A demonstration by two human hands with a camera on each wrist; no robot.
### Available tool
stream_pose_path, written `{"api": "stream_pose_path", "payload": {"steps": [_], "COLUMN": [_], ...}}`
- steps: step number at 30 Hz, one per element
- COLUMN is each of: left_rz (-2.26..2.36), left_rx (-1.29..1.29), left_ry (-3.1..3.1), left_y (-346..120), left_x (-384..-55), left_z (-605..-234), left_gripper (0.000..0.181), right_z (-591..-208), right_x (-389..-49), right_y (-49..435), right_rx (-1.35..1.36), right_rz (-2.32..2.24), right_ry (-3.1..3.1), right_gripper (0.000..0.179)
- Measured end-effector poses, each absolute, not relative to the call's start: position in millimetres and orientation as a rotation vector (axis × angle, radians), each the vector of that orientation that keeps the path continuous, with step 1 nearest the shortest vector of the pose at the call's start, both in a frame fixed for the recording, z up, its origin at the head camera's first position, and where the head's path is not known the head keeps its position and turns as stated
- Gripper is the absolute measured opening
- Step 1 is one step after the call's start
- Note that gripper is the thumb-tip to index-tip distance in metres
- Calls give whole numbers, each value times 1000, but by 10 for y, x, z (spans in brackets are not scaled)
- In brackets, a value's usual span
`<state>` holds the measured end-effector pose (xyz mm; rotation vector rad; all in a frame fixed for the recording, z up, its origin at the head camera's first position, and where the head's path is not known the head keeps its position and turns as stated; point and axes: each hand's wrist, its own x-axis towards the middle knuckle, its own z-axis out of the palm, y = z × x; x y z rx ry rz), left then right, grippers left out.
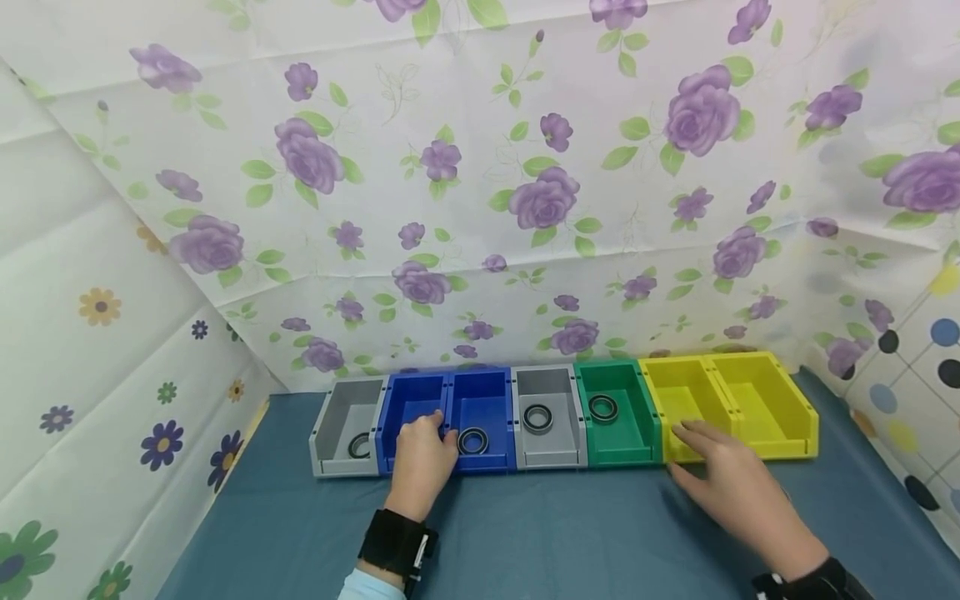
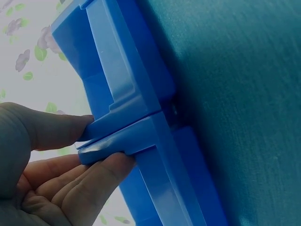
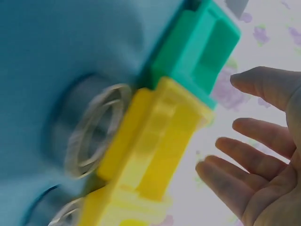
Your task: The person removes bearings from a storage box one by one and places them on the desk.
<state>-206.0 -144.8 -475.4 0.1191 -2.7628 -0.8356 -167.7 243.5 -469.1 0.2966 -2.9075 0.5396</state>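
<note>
My left hand [image 1: 420,458] pinches the adjoining front walls of two blue bins [image 2: 124,110], thumb on one side and fingers on the other in the left wrist view. A black-and-silver bearing [image 1: 485,441] lies in the right blue bin; the left blue bin is partly hidden by the hand. My right hand [image 1: 738,492] hovers at the front of the yellow bins [image 1: 776,408], fingers spread and holding nothing. In the right wrist view, two blurred metal-rimmed rounds, the nearer one [image 3: 75,113] whole and the other cut off, stand on the cloth beside the yellow bins.
Bearings also lie in the left grey bin [image 1: 341,408], the middle grey bin [image 1: 551,454] and the green bin [image 1: 622,442]. All bins form one row on the blue cloth [image 1: 540,533], against a flowered back sheet [image 1: 480,233]. Patterned side sheets flank the table.
</note>
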Motion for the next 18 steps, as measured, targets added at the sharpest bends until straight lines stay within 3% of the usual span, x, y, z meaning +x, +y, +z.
{"api": "stream_pose_path", "payload": {"steps": [18], "left_rz": [-877], "left_rx": [137], "left_ry": [-2767], "left_y": [-1463], "left_x": [-2070], "left_z": [-4748], "left_gripper": [39], "right_z": [-4682], "right_x": [-2251], "right_y": [1917], "right_rx": [607], "right_rz": [347], "right_ry": [-2854], "right_gripper": [84]}}
